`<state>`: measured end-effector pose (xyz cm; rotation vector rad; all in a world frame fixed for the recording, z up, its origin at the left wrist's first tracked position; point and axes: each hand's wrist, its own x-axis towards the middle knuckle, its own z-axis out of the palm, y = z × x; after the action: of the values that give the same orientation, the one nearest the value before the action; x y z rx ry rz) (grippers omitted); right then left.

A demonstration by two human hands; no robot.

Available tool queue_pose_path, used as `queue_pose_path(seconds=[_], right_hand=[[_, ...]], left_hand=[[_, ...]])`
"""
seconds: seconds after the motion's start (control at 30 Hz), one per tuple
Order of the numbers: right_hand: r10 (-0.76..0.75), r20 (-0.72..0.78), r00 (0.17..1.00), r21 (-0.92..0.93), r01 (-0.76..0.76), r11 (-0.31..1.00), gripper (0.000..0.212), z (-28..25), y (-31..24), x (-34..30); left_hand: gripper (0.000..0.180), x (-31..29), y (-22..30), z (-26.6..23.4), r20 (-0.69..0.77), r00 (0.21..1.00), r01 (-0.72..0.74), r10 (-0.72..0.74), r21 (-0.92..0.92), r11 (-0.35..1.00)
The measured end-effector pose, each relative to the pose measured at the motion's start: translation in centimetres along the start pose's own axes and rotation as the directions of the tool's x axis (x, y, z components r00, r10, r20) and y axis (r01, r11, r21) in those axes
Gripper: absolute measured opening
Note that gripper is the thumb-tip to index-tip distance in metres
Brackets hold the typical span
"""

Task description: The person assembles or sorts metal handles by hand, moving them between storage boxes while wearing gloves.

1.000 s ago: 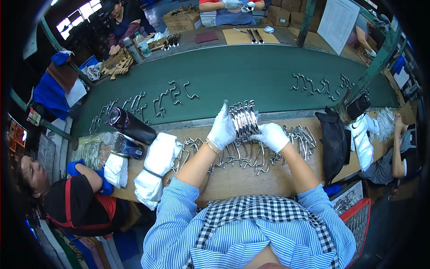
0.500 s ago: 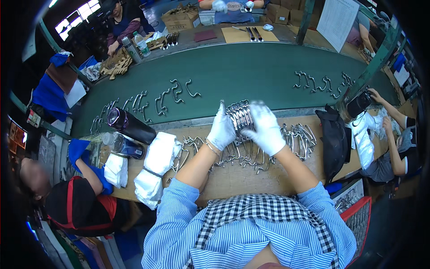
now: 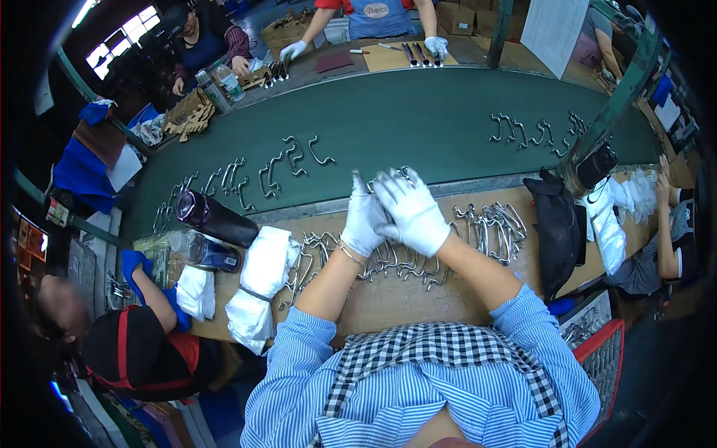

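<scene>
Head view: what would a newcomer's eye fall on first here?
Probably the white-gloved left hand and right hand, overlapping in view near the centre. Next come the broad green surface beyond them and the shiny bent metal pieces on the brown table. The black-and-white checked apron stands out at the lower middle.

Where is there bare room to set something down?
Widest free patch: the middle of the green belt, between the left and right groups of bent metal parts. Smaller: the tan bench top, between the row of bench parts and the checked apron. Crowded: the bench's left end, with a black tumbler, plastic bottle and white bundles, and that row itself.
</scene>
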<state>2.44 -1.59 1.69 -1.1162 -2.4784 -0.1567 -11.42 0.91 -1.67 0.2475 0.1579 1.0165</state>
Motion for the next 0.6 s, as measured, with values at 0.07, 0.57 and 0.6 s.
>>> queue_pose_path(seconds=[0.07, 0.57, 0.6], right_hand=[[0.023, 0.045, 0.999, 0.075, -0.027, 0.997, 0.085, 0.3, -0.6, -1.6], [-0.016, -0.017, 1.000, 0.053, 0.017, 0.998, 0.087, -0.3, 1.2, 1.6], [-0.038, -0.052, 0.998, 0.106, 0.043, 0.993, 0.089, -0.1, 0.6, 1.0]], left_hand=[[0.086, -0.2, 0.6, 0.0, 0.306, 0.948, 0.284, -0.091, -0.676, 0.680], [0.077, 0.5, -0.9, 0.3, -0.020, 1.000, -0.008, 0.009, 0.056, 0.998], [0.077, 0.2, -0.5, 0.1, -0.023, 1.000, -0.012, 0.014, 0.060, 0.998]])
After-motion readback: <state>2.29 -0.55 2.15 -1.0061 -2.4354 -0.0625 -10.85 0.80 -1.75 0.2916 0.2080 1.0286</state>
